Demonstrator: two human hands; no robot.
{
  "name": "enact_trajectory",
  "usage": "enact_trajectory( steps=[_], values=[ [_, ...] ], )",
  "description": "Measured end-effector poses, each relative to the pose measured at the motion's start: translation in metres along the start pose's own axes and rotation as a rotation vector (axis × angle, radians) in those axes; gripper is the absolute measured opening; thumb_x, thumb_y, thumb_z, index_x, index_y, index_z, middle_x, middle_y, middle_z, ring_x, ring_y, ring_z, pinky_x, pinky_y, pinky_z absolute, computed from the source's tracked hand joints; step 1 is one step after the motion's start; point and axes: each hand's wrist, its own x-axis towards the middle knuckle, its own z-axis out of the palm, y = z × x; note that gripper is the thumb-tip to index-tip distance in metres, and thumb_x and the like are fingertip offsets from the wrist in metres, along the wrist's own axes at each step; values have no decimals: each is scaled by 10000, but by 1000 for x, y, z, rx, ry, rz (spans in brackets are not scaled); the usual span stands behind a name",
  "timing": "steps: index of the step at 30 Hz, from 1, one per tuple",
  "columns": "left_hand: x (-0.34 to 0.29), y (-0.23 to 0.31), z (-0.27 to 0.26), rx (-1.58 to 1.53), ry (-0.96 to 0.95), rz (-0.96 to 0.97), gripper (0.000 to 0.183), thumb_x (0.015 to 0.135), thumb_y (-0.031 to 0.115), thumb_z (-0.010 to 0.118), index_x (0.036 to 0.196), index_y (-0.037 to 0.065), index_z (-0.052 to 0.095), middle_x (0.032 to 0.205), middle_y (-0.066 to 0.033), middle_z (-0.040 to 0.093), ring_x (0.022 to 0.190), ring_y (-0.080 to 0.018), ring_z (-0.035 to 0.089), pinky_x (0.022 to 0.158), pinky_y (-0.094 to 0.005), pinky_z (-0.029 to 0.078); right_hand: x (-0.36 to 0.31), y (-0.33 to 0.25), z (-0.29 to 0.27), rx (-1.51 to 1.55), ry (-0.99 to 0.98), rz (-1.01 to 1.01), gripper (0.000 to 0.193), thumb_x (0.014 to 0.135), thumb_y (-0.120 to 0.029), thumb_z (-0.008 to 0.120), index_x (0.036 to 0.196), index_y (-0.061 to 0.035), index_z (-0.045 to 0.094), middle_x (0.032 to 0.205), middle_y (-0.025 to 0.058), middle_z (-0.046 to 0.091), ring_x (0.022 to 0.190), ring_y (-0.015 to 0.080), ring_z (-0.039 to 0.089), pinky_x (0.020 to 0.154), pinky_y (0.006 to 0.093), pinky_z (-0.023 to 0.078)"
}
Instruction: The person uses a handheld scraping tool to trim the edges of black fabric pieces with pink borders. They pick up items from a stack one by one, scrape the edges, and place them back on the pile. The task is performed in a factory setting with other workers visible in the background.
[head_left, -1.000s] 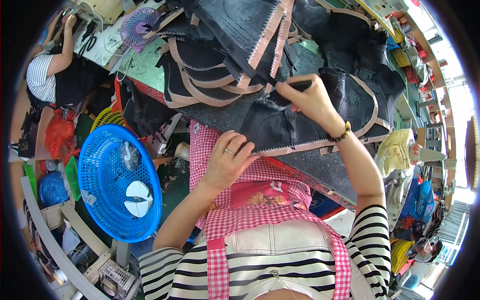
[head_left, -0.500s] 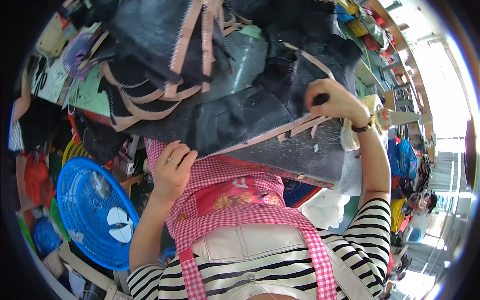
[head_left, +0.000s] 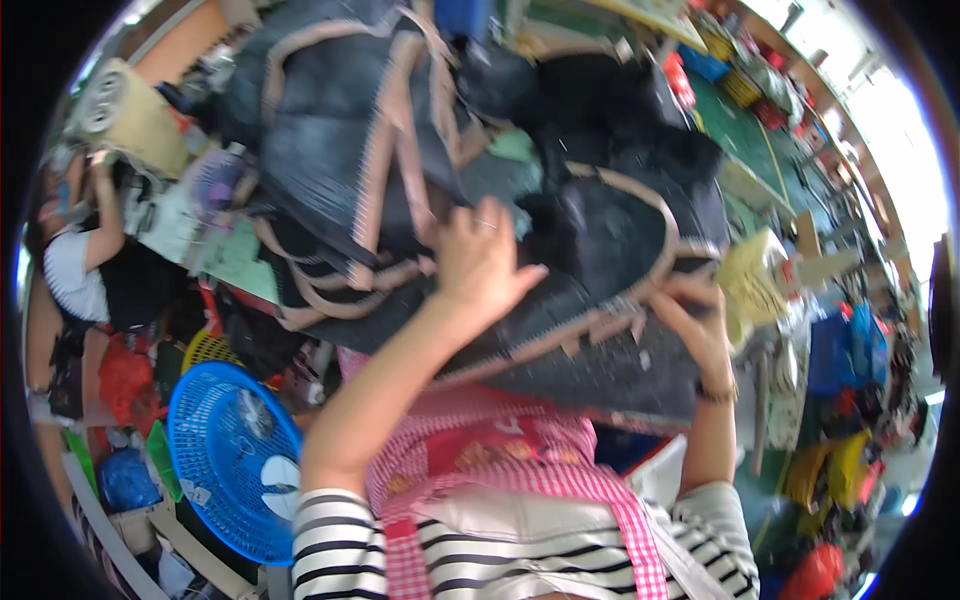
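A black sheet piece with a tan zigzag-cut border [head_left: 545,345] lies along the near side of the dark worktable [head_left: 600,385]. At its right end my right hand [head_left: 697,315] pinches the tan edge between thumb and fingers. My left hand [head_left: 478,265], a ring on one finger, reaches over the middle of the work with thumb spread and fingers stretched out; it is slightly blurred and holds nothing visible. Just beyond it sits a pile of black pieces [head_left: 320,150] with tan strips [head_left: 378,185]. More black material [head_left: 620,110] is heaped at the far right, and a curved tan edge [head_left: 668,225] shows there.
To the lower left stands a blue plastic basket [head_left: 185,430] with white pieces inside. A cream cone-shaped spool [head_left: 755,275] is right of the table. At far left another person [head_left: 85,265] sits near a large beige roll [head_left: 130,115]. A green sheet [head_left: 240,265] lies on the left.
My left hand has left the near edge and moved up and right over the pieces. My right hand has come lower, onto the tan edge. The view has shifted.
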Motion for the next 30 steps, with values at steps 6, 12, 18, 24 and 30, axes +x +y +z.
enact_trajectory(
  steps=[6, 12, 18, 24, 30],
  values=[
    [20, -1, 40, -285, -322, 208, 507, 719, 315, 814, 1033, 1, 571, 973, -199, 667, 1011, -384, 633, 975, -565, 405, -60, 18, -10, 111, 335, 76, 171, 862, -118, 640, 813, 40, 685, 690, 7, 611, 599, 71, 535, 549, 215, 413],
    [-4, 31, -26, -452, -50, 375, 352, 796, 57, 693, 1076, 51, 481, 872, -133, 633, 815, -359, 660, 664, -457, 532, -57, 43, -23, 247, 483, 6, 237, 917, -166, 614, 833, 47, 678, 695, 30, 613, 565, 81, 519, 523, 220, 391],
    [61, 11, -208, -279, 547, 161, 482, 781, 70, 787, 1180, 50, 518, 917, -88, 624, 754, -162, 667, 641, -289, 542, -57, 32, -29, 176, 572, -6, 284, 964, -206, 583, 818, 29, 648, 677, 10, 548, 581, 80, 470, 556, 241, 334],
    [107, -179, -250, -508, 775, 21, 622, 748, 179, 857, 1236, -3, 515, 1216, -156, 584, 1046, -211, 594, 889, -316, 495, -63, 32, -24, 145, 563, 22, 241, 927, -189, 611, 823, 19, 674, 675, 4, 565, 588, 76, 500, 547, 236, 359],
    [73, -49, -167, 10, 836, -106, 368, 904, 163, 690, 1201, -18, 567, 1164, -174, 650, 1055, -255, 629, 927, -362, 482, -96, 32, -70, 41, 684, 210, 221, 889, -141, 647, 740, 22, 651, 598, -14, 554, 496, 49, 485, 482, 216, 371]
  ],
)
